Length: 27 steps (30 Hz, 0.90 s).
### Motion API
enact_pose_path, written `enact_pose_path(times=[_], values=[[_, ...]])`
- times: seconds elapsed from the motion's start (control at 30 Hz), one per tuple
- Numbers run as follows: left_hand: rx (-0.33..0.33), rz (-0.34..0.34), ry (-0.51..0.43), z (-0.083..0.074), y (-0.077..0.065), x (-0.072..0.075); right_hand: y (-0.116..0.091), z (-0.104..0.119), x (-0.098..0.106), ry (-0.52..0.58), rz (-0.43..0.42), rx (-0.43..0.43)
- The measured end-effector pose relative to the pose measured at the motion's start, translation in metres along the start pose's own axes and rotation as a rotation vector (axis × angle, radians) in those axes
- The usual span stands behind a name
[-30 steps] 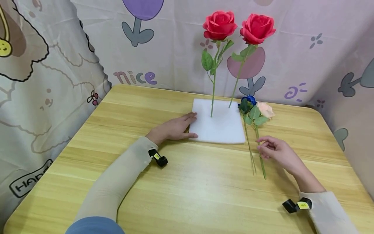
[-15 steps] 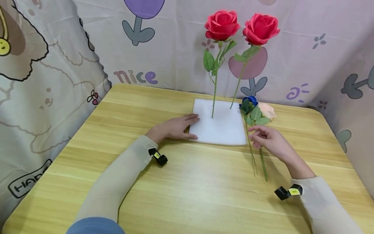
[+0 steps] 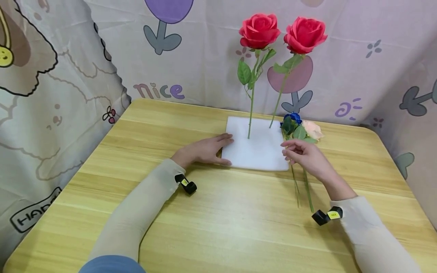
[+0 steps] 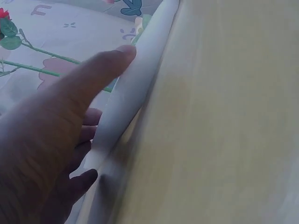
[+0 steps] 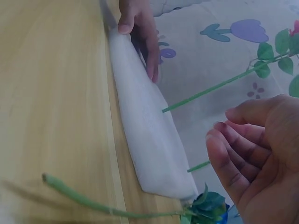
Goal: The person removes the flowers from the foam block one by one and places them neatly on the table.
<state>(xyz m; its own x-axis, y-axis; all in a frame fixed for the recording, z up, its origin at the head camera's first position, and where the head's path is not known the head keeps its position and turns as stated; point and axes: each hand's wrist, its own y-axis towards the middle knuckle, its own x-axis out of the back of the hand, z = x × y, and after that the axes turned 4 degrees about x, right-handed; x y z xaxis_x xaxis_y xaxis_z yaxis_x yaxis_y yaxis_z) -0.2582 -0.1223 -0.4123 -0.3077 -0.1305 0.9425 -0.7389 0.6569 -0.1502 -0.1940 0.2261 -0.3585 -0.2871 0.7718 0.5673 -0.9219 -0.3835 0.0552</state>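
A white foam board lies on the table, with two red roses standing in it on green stems. My left hand rests on the board's left edge, fingers spread, as the left wrist view also shows. Over the board's right edge hovers my right hand, its fingers loosely bent; in the right wrist view nothing sits between thumb and fingers. Beyond and under it lie a blue rose and a pale pink rose, their stems partly hidden by the hand.
The wooden table carries everything. Behind it hangs a patterned curtain, close to the rose heads. Loose stem ends point toward the table's front, right of the board.
My right hand has moved left and slightly away from me, from beside the pink rose's stem to the board's right edge. My left hand stays on the board.
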Motion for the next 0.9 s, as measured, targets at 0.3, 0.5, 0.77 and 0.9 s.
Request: enact_pose_path(times=[0.3, 0.5, 0.77, 0.9], values=[[-0.008, -0.018, -0.003, 0.001, 0.000, -0.001, 0.013, 0.005, -0.006, -0.026, -0.025, -0.009], [-0.001, -0.023, -0.012, 0.000, 0.000, 0.001, 0.024, 0.006, -0.010, -0.053, -0.056, -0.009], [0.006, -0.013, -0.024, 0.002, -0.001, -0.002, 0.033, 0.005, -0.019, -0.019, -0.073, 0.012], [0.003, -0.024, -0.020, 0.002, -0.001, -0.003, 0.038, 0.004, -0.022, -0.025, -0.091, 0.033]])
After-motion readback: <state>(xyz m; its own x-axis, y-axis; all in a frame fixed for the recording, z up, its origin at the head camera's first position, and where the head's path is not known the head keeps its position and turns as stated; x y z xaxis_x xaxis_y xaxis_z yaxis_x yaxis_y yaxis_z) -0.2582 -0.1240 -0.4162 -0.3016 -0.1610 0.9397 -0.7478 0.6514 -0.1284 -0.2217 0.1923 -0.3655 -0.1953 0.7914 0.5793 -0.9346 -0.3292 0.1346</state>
